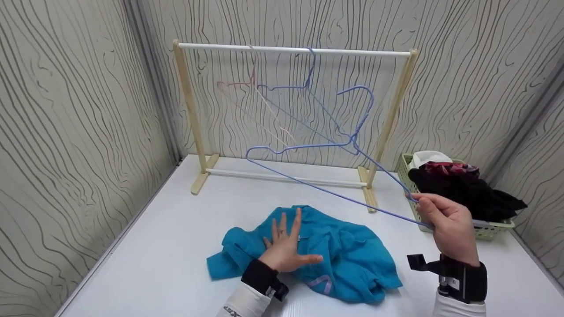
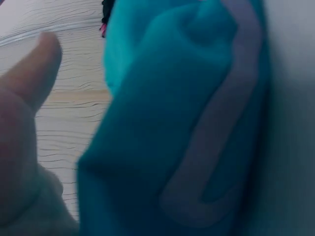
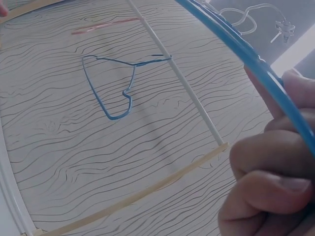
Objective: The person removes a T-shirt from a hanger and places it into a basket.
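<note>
My right hand [image 1: 451,224] grips one end of a blue wire hanger [image 1: 317,188] and holds it up over the table, its hook pointing upward. The right wrist view shows curled fingers [image 3: 268,191] around the blue wire. Below the hanger lies a crumpled teal garment [image 1: 352,246] with a pale purple mark. My left hand [image 1: 284,251] is over this cloth with its fingers spread; whether the palm presses on it I cannot tell. In the left wrist view the thumb [image 2: 37,69] stands apart from the teal fabric [image 2: 147,113].
A wooden rack with a white rod [image 1: 361,53] stands at the back. On it hang a pink hanger [image 1: 238,83] and another blue hanger [image 1: 288,87]. A green basket [image 1: 489,231] at the right holds black, red-patterned and white cloth. Patterned walls enclose the white table [image 1: 145,259].
</note>
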{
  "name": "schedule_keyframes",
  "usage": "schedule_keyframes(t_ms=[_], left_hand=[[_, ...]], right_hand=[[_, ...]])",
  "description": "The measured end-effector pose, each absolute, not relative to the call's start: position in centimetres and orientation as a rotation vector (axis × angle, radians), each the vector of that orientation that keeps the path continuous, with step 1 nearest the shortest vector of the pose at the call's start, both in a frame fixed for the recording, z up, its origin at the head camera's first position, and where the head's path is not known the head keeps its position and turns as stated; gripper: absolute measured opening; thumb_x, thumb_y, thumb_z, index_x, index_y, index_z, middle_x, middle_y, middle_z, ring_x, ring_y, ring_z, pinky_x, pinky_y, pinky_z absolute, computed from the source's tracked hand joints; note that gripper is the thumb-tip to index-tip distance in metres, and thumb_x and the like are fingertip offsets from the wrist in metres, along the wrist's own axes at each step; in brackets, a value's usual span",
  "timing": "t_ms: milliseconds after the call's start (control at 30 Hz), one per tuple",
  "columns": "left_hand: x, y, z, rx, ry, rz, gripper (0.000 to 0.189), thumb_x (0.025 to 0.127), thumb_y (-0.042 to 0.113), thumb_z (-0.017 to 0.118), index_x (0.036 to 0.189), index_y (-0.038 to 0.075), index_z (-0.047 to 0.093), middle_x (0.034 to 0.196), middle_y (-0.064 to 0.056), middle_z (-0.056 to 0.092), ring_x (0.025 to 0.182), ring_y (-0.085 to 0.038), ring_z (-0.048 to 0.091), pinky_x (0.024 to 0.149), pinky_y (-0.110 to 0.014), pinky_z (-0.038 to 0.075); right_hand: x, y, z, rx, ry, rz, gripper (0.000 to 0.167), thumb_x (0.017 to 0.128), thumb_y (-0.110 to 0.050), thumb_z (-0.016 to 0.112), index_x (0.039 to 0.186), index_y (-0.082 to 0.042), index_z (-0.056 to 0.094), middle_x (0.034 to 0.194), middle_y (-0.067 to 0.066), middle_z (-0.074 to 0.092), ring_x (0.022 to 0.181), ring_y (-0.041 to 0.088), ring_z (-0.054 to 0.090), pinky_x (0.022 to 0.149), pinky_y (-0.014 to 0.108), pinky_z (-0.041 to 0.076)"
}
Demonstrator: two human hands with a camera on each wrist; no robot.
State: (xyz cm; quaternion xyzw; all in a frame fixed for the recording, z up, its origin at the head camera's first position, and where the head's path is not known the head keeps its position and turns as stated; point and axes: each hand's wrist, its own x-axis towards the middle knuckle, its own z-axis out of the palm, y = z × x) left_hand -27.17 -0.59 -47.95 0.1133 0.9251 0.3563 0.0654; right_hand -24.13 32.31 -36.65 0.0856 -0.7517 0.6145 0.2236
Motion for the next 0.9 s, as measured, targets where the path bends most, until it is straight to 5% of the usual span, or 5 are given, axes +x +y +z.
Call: schedule_keyframes(t_ms=[333, 633, 900], left_hand=[[-26.8, 0.7, -49.7, 0.272, 2.816, 0.623, 0.12, 0.071, 0.064, 0.087, 0.164, 0.037, 0.017, 0.168, -0.021, 0.027, 0.155, -0.056, 0.015, 0.111, -0.087, 0.009], [-26.4, 1.3, -48.7, 0.338, 2.946, 0.473, 0.109, 0.072, 0.055, 0.09, 0.161, 0.033, 0.032, 0.154, -0.018, 0.048, 0.139, -0.049, 0.043, 0.1, -0.083, 0.036], [-26.2, 1.5, -48.7, 0.478, 2.872, 0.524, 0.069, 0.083, 0.037, 0.086, 0.144, 0.024, 0.057, 0.146, -0.015, 0.058, 0.128, -0.038, 0.06, 0.099, -0.064, 0.052]], right_hand=[[-24.4, 32.3, -36.8, 0.289, -1.978, 1.8, 0.021, 0.104, -0.007, 0.058, 0.11, 0.005, 0.074, 0.064, 0.0, 0.043, 0.059, 0.019, 0.036, 0.06, 0.039, 0.021], [-24.5, 31.8, -36.5, 0.166, -1.846, 1.869, 0.023, 0.103, -0.009, 0.06, 0.111, 0.008, 0.073, 0.062, 0.003, 0.034, 0.06, 0.018, 0.035, 0.066, 0.037, 0.023], [-24.5, 31.8, -36.3, 0.017, -1.769, 1.947, 0.032, 0.103, -0.017, 0.062, 0.12, 0.009, 0.07, 0.064, 0.003, 0.035, 0.069, 0.018, 0.042, 0.073, 0.03, 0.035]])
